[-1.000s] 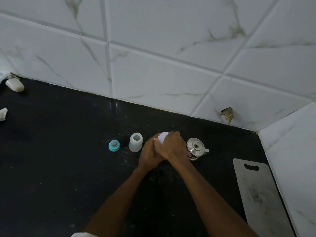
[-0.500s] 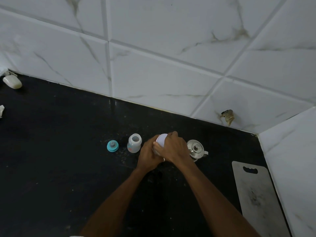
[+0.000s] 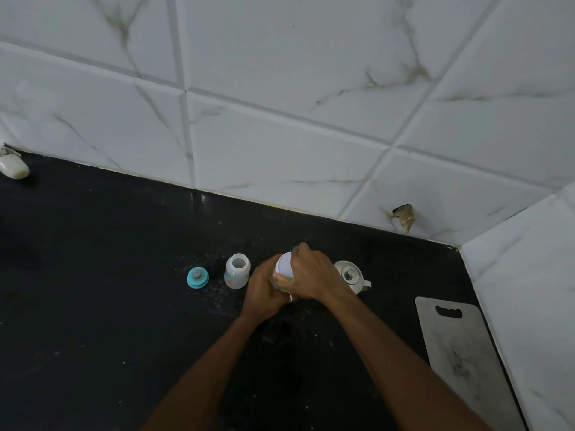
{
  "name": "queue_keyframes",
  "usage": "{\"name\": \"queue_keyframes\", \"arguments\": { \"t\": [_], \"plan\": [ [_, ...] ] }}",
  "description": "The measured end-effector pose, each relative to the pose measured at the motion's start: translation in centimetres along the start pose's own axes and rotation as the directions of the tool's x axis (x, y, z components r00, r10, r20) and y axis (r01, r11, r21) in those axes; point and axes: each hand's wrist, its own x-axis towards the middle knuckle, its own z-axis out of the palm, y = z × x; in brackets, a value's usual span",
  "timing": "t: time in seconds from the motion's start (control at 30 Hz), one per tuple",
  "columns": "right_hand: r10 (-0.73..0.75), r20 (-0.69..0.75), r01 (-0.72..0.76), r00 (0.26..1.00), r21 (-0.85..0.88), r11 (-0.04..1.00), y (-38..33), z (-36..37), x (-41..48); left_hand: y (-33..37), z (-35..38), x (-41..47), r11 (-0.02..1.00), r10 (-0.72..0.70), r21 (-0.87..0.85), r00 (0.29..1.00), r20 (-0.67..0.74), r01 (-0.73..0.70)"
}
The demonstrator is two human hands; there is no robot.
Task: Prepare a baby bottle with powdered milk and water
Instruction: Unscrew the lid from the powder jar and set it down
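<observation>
On the black counter (image 3: 93,290) stands a small clear baby bottle (image 3: 237,271), open at the top, with its teal nipple cap (image 3: 197,277) lying to its left. Just right of the bottle, both hands wrap a jar with a white lid (image 3: 284,265). My left hand (image 3: 264,290) grips the jar's body from the left. My right hand (image 3: 311,275) covers the lid from the right and above. Most of the jar is hidden by my fingers.
A small steel pot with a lid (image 3: 351,275) stands right behind my right hand. A grey cutting board (image 3: 463,356) lies at the right edge by the tiled side wall. A white object (image 3: 14,168) sits at the far left by the back wall.
Both hands stay on the jar; my right hand has shifted slightly around the lid. The camera has drifted a little, nothing else has moved.
</observation>
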Motion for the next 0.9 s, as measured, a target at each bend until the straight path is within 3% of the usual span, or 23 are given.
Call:
{"name": "queue_keyframes", "arguments": {
  "t": [0.07,0.13,0.2,0.3,0.33,0.4,0.43,0.47,0.5,0.53,0.57,0.67,0.73,0.8,0.9],
  "plan": [
    [-0.085,0.040,0.086,0.996,-0.030,0.996,0.5,-0.4,0.2,0.4,0.2,-0.3,0.975,0.139,-0.174,0.990,0.000,-0.137],
    [-0.164,0.102,0.170,0.981,-0.052,0.984,1.1,-1.0,0.5,-1.5,-0.1,0.5,0.997,0.073,-0.004,0.997,0.039,-0.073],
    [-0.221,0.154,0.234,0.963,-0.069,0.970,1.6,-1.7,0.8,1.6,-1.2,0.7,0.953,-0.289,-0.088,0.957,0.006,0.288],
    [-0.282,0.210,0.306,0.936,-0.091,0.948,2.0,-2.5,0.9,-0.2,0.2,0.8,0.953,-0.302,-0.019,0.951,-0.061,0.302],
    [-0.294,0.225,0.320,0.929,-0.089,0.943,2.0,-2.7,0.9,0.4,0.3,0.7,0.938,-0.335,-0.069,0.940,0.069,0.339],
    [-0.299,0.248,0.328,0.922,-0.083,0.941,2.0,-2.8,1.0,1.2,0.9,0.3,0.984,-0.160,-0.074,0.985,0.057,0.164],
    [-0.296,0.254,0.326,0.921,-0.084,0.942,2.0,-2.8,1.0,0.9,0.3,-0.7,0.989,-0.145,0.022,0.979,0.140,0.143],
    [-0.288,0.256,0.319,0.923,-0.085,0.944,1.9,-2.8,1.0,0.2,0.2,-0.7,0.991,-0.118,-0.034,0.966,0.231,0.129],
    [-0.270,0.258,0.298,0.928,-0.079,0.951,1.9,-2.7,0.9,-0.7,0.6,-1.2,0.992,-0.047,-0.105,0.977,0.209,0.071],
    [-0.235,0.260,0.259,0.937,-0.063,0.964,1.9,-2.7,0.7,-1.7,0.5,-0.8,0.967,0.118,-0.236,0.990,0.081,-0.096],
    [-0.180,0.258,0.194,0.949,-0.031,0.980,1.8,-2.7,0.4,-2.6,-0.1,-1.6,0.926,0.274,-0.260,0.961,-0.043,-0.275],
    [0.079,0.175,-0.095,0.981,0.086,0.992,0.6,-2.5,-0.4,-3.7,-1.0,-3.0,0.694,0.549,-0.460,0.820,-0.160,-0.554],
    [0.260,0.067,-0.267,0.963,0.112,0.957,-0.6,-2.4,-0.6,-2.5,-1.2,-3.1,0.624,0.604,-0.498,0.776,-0.183,-0.603],
    [0.400,-0.006,-0.395,0.916,0.151,0.906,-1.9,-2.4,-0.4,-2.0,-1.6,-3.4,0.663,0.610,-0.448,0.780,-0.140,-0.600],
    [0.492,0.020,-0.486,0.870,0.199,0.851,-3.0,-2.3,-0.2,-2.6,-1.5,-3.2,0.699,0.611,-0.338,0.772,-0.176,-0.630]
  ]
}}
